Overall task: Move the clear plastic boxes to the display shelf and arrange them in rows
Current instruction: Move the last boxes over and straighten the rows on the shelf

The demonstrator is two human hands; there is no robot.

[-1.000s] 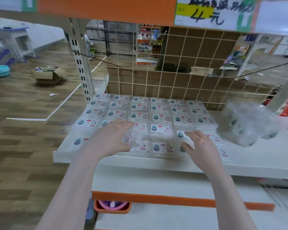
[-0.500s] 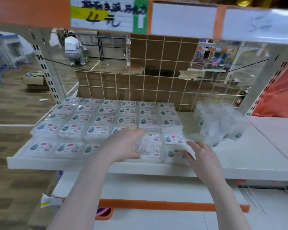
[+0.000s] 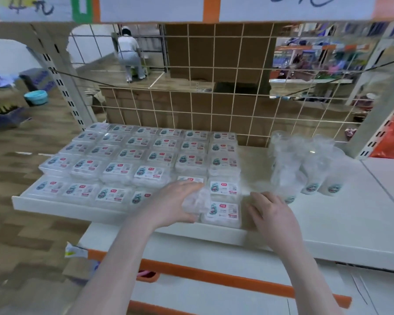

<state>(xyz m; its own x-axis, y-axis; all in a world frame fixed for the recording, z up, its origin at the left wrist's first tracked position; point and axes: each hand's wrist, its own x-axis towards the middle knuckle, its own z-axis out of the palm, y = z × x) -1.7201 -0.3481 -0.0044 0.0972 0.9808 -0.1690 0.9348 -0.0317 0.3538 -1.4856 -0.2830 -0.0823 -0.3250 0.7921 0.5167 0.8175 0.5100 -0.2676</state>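
Setting down: left hand [image 3: 173, 204] curled round a clear plastic box [image 3: 195, 202] at the front of the display shelf [image 3: 328, 226], just left of a labelled box [image 3: 223, 212] in the near row. Right hand [image 3: 272, 214] beside that row, fingers [image 3: 258, 197] loosely spread, holding nothing. Probably light, thin-walled, slippery; best gripped across opposite side edges. Bagged spare boxes [image 3: 305, 169] waiting to the right.

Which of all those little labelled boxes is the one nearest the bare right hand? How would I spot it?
Start at the white display shelf and find the block of clear plastic boxes covering its left part. Go to that block's front right corner: the box there lies beside the right hand, with bare shelf on its right.
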